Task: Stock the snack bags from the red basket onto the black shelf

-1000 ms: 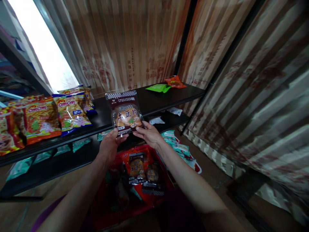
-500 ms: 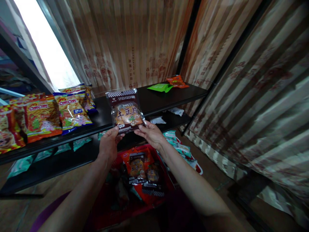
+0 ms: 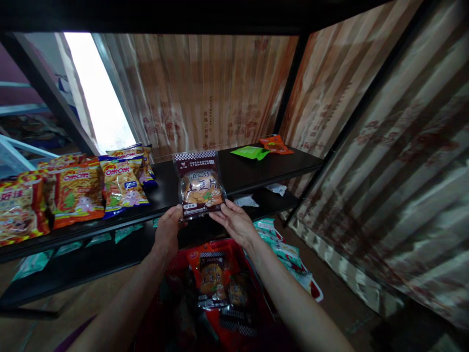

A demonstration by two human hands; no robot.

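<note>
A brown snack bag with a clear window is held upright at the front edge of the black shelf. My left hand pinches its lower left corner, and my right hand grips the lower right corner. To the left on the shelf stand blue-and-yellow snack bags and an orange one. Beneath my hands, a red basket holds several bags, among them another brown snack bag.
A green packet and an orange packet lie at the shelf's right end. Teal packets are piled right of the basket. Dark posts and an upper shelf frame the space.
The view has tilted up, bringing the upper shelf into sight and shifting things lower in the picture. Both hands still hold the brown bag, which stays above the shelf's front edge.
</note>
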